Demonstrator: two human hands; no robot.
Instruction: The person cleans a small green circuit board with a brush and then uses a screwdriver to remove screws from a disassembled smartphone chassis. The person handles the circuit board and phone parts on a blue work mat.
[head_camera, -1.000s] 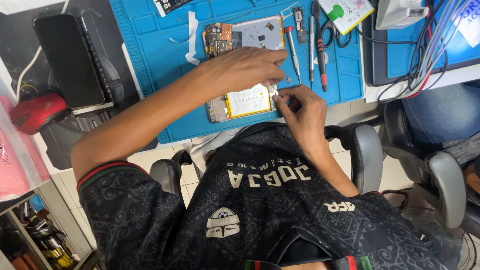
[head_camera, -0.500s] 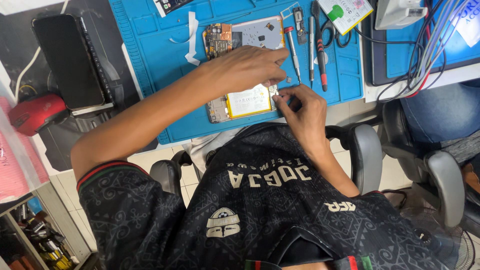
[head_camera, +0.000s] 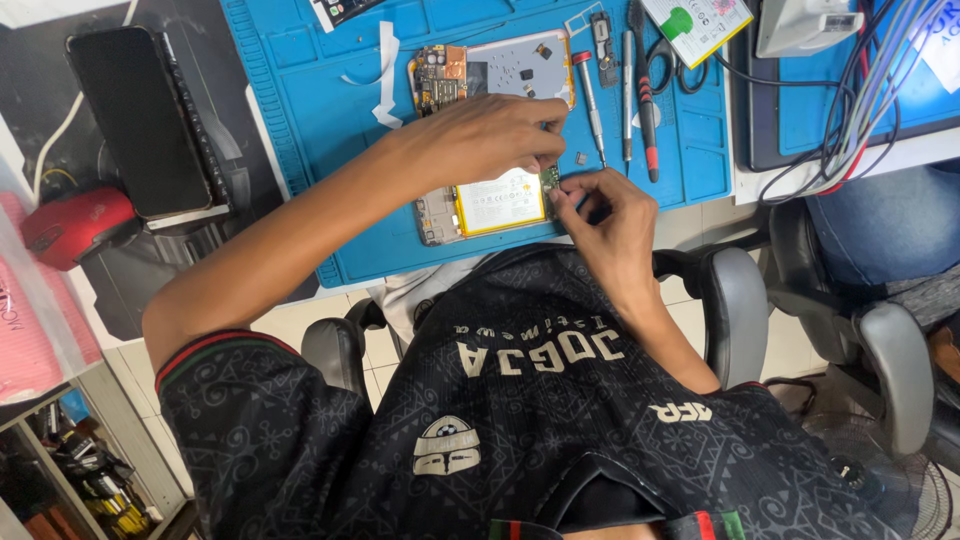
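Observation:
An opened phone (head_camera: 487, 207) with a white battery lies on the blue work mat (head_camera: 330, 130) near its front edge. My left hand (head_camera: 490, 135) lies over its far side, fingers curled down on the right end and holding it. My right hand (head_camera: 603, 215) pinches a small green circuit board (head_camera: 549, 181) at that same end, fingertips touching those of the left hand. Just behind lies a second opened phone body (head_camera: 495, 70) with a bare circuit board.
Screwdrivers (head_camera: 588, 95) and a red-handled tool (head_camera: 647, 105) lie on the mat to the right. At the left a black phone (head_camera: 140, 120) rests on a stand, and a red mouse (head_camera: 75, 225) sits nearby. Cables (head_camera: 850, 120) hang at the right. Chair armrests (head_camera: 735, 310) flank my torso.
Hardly any: both hands stay at the phone's right end, and the fingertips have only shifted slightly around the small board.

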